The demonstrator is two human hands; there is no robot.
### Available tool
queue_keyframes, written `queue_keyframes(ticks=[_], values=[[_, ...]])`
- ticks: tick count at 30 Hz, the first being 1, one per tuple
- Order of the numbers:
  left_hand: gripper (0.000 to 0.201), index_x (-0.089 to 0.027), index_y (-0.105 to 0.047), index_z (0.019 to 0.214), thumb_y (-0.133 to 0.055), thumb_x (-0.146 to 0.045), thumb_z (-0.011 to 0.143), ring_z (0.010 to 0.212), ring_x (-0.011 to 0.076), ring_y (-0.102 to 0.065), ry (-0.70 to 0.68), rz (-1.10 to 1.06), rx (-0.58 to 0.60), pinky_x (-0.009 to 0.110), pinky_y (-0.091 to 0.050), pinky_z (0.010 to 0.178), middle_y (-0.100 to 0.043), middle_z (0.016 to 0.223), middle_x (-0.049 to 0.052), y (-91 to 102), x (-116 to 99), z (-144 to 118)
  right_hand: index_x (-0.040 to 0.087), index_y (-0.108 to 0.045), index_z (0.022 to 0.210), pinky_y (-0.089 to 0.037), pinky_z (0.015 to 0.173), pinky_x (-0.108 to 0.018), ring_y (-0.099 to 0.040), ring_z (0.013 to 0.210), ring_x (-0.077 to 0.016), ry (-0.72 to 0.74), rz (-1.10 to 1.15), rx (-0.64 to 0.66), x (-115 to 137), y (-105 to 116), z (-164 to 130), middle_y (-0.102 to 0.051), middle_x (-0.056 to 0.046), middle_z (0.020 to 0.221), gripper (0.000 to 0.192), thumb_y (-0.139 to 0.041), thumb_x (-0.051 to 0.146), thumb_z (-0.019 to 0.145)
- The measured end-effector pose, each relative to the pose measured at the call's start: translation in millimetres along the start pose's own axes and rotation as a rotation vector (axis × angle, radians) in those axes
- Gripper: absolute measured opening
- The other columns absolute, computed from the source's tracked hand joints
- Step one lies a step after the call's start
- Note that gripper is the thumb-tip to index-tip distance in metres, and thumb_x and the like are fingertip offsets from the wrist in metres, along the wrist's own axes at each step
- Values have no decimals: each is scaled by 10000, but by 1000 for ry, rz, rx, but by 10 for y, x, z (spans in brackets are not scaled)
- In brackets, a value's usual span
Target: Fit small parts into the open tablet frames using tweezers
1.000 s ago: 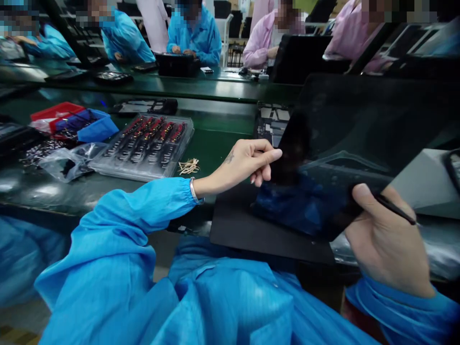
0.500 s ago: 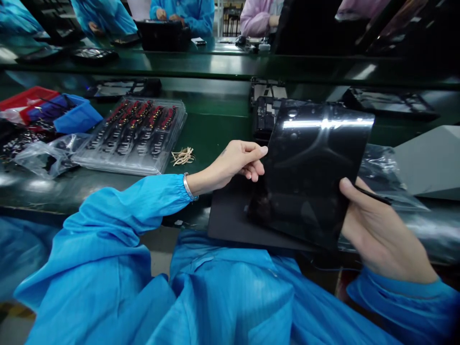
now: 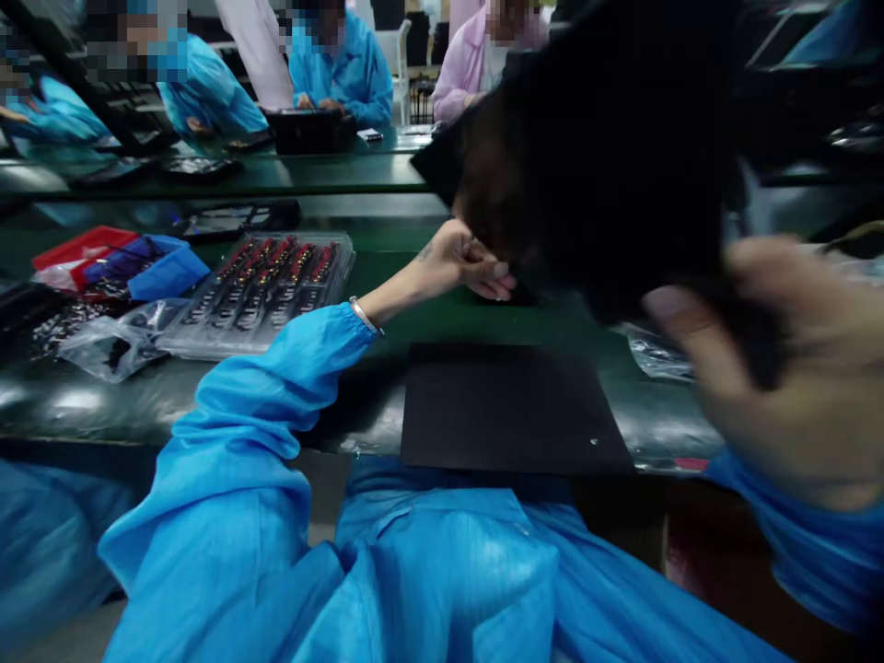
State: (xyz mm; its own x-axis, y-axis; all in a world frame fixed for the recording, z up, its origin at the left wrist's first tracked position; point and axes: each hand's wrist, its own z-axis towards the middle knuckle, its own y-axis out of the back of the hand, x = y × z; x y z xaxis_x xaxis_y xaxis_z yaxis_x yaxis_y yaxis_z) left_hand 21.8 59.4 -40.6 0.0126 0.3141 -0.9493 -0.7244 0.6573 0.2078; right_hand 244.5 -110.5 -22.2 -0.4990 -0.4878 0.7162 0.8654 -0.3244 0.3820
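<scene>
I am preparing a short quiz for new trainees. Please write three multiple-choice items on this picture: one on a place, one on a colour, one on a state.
1. Where does the black mat lie?
A. On the near edge of the green table
B. Inside the red tray
C. On a chair

2. What colour is the sleeve of the left arm?
A. Pink
B. Blue
C. White

3. How is the dark panel kept?
A. Flat on the mat
B. Lifted off the table, between both hands
C. Leaning in the clear tray

Answers:
1 A: the mat lies flat at the table's front edge, before the person.
2 B: the sleeve is bright blue down to the bracelet.
3 B: the left hand grips its lower left edge and the right hand, blurred, its lower right.
</scene>
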Motion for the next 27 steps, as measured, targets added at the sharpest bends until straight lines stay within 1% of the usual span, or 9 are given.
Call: queue_keyframes(ticks=[3,5,8,11,14,18,22,25,27], values=[[114,-175,-590,956,-704,-172,948,980,130,-703,-25,136,-22,219,-549,904,-774,1039,31,-5,136,18,265,-651,1464,-593,1128,-407,-695,1299,-274,586,-355,128,-19,-185,-227,-712,-51,1409,573,-683,60,930],[206,-186,-626,1091,-725,-165,912,1021,144,-683,3,187,16,210,-528,912,-773,1099,11,16,237,-114,134,-539,1557,-579,1147,-446,-656,1352,-299,802,-527,185,-118,-246,-438,-681,-160,1427,606,-610,28,964],[285,-193,-653,1226,-663,-238,945,916,167,-669,131,372,-1,249,-511,864,-770,985,0,164,348,-455,73,-516,1563,-525,1207,-466,-602,1412,-307,773,-611,251,-262,-203,-762,-657,-196,1446,580,-558,16,987],[234,-165,-733,1039,-587,-340,992,770,194,-623,256,587,-28,314,-481,831,-697,793,21,354,404,-836,82,-554,1532,-502,1230,-446,-584,1433,-280,721,-635,271,-308,-148,-997,-649,-174,1464,534,-510,11,1004],[418,-162,-750,1149,-477,-464,1050,963,257,-655,288,797,49,371,-481,955,-704,1011,91,402,443,-1158,63,-629,1436,-518,1208,-446,-602,1415,-272,695,-632,308,-300,-200,-1112,-661,-189,1446,476,-453,-20,1002],[545,-188,-619,1408,-365,-528,1065,1250,300,-573,311,906,24,459,-429,1159,-611,1326,136,231,505,-1407,86,-678,1364,-589,1118,-483,-653,1356,-294,636,-583,349,-346,-330,-1190,-680,-214,1412,416,-502,-10,999],[575,-181,-538,1415,-400,-570,1015,1411,354,-477,425,782,-49,577,-362,1236,-521,1510,162,32,487,-1467,128,-697,1342,-614,1078,-502,-671,1333,-295,594,-515,359,-458,-393,-1251,-699,-192,1394,339,-599,103,1019],[693,-181,-411,1483,-555,-572,930,1429,356,-514,498,425,-87,544,-432,1211,-515,1550,190,-103,352,-1486,116,-688,1349,-580,1126,-518,-628,1387,-291,619,-509,334,-516,-435,-1260,-682,-184,1423,361,-582,69,1006],[849,-252,-259,1565,-664,-519,869,1380,330,-592,524,131,-136,471,-528,1131,-565,1535,162,-195,217,-1505,114,-685,1352,-549,1169,-507,-580,1436,-286,627,-502,290,-536,-477,-1234,-672,-176,1440,397,-570,24,982]])
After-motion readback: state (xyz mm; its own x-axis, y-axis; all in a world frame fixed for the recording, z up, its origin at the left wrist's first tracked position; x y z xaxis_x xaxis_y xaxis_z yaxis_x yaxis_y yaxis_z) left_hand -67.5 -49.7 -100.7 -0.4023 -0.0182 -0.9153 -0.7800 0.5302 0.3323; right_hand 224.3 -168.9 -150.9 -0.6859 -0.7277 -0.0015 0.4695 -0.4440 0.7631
